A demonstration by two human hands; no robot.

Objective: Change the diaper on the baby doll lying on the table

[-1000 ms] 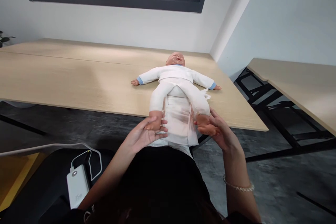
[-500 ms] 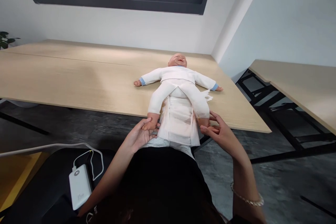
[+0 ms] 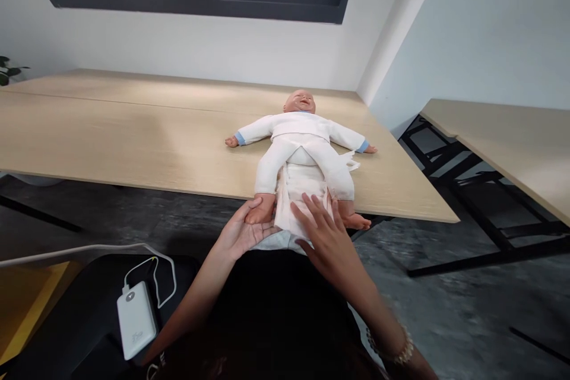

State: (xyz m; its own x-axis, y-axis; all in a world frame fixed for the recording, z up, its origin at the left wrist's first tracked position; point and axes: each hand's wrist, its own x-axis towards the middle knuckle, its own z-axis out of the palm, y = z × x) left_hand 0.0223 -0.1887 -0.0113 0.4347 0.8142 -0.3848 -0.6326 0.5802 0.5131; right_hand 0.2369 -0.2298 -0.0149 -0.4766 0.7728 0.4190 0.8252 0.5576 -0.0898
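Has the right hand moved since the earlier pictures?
Yes: judged against the near table corner, the right hand has moved left, from one doll foot to over the white pad.

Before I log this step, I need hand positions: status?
Left hand at doll's foot, grip unclear. Right hand spread open over diaper. Doll face-up on table; its legs flank the diaper.

From my remote station I log: right hand [image 3: 327, 243] is now off the doll's right-side foot [image 3: 357, 221] and lies spread over the diaper [image 3: 291, 208]. I now see that foot's toes uncovered (fingers masked them half a second ago).
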